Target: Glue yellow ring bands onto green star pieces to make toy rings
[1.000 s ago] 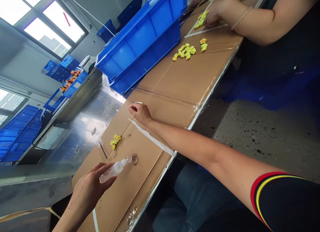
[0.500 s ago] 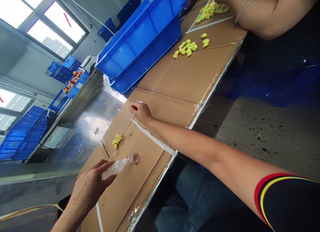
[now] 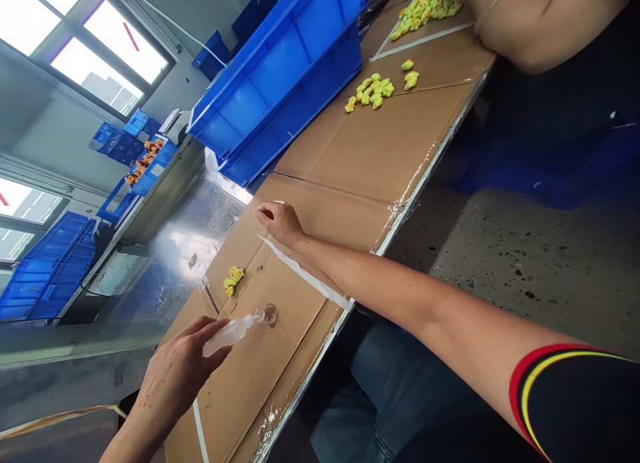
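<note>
the left hand (image 3: 180,363) is wrapped around a translucent squeeze bottle (image 3: 224,336) at the near left of the cardboard (image 3: 345,156), its nozzle pointing right toward a round glossy patch (image 3: 271,314); small yellow pieces (image 3: 233,280) lie near, beyond the bottle; the right hand (image 3: 281,223), farther off, is curled beside a white tape strip (image 3: 305,274), and whether it grips anything i cannot tell
</note>
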Demonstrator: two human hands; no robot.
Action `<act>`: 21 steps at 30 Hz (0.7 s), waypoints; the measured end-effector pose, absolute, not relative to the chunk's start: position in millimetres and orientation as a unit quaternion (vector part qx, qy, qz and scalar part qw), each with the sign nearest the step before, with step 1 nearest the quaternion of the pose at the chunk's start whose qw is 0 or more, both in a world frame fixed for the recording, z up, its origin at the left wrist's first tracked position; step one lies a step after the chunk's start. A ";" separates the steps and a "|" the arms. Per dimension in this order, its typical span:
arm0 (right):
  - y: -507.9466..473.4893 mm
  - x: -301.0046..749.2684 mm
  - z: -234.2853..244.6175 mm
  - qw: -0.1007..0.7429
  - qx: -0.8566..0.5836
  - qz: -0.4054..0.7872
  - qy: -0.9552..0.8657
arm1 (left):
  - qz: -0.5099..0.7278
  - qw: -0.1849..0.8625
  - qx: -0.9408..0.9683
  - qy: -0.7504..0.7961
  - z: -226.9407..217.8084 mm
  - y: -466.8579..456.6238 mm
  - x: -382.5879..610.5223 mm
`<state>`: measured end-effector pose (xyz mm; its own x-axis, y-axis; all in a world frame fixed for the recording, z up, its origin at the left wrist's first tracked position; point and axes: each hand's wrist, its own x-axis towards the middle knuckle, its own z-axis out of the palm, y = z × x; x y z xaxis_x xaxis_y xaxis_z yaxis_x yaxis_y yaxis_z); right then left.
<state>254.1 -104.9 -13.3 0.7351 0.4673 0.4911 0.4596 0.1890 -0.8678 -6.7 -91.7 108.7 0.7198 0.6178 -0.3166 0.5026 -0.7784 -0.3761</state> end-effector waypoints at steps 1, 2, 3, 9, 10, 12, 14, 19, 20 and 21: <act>-104.8 254.1 -13.3 0.680 -0.637 0.003 -0.364 | 0.219 0.134 -0.917 -0.306 109.1 -92.5 -6.6; -104.6 254.1 -13.4 0.680 -0.636 0.003 -0.363 | 0.221 0.134 -0.917 -0.305 109.2 -92.8 -6.9; -104.4 254.1 -13.5 0.680 -0.637 0.003 -0.363 | 0.222 0.134 -0.916 -0.306 109.2 -92.8 -7.5; -104.8 253.9 -13.2 0.680 -0.638 0.004 -0.363 | 0.223 0.131 -0.916 -0.306 108.3 -90.1 -9.1; -105.0 253.9 -13.0 0.679 -0.638 0.003 -0.363 | 0.221 0.131 -0.917 -0.305 108.1 -89.8 -9.0; -105.5 253.8 -12.5 0.679 -0.638 0.002 -0.363 | 0.219 0.132 -0.918 -0.304 107.7 -89.3 -8.9; -105.8 253.8 -12.1 0.678 -0.639 0.001 -0.363 | 0.218 0.133 -0.918 -0.302 107.0 -88.8 -8.9; -106.3 253.6 -11.7 0.674 -0.643 0.001 -0.364 | 0.218 0.133 -0.918 -0.303 105.0 -87.8 -8.4; -106.4 253.6 -11.7 0.673 -0.643 0.001 -0.364 | 0.218 0.132 -0.918 -0.303 104.8 -87.7 -8.2; -106.4 253.5 -11.8 0.673 -0.644 0.000 -0.364 | 0.218 0.130 -0.918 -0.304 104.8 -87.6 -8.1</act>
<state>253.5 -106.4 -11.8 0.7348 0.4690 0.4901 0.4689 0.1709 -0.8666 -8.1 -87.6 104.8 0.7202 0.6147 -0.3216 0.5013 -0.7816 -0.3712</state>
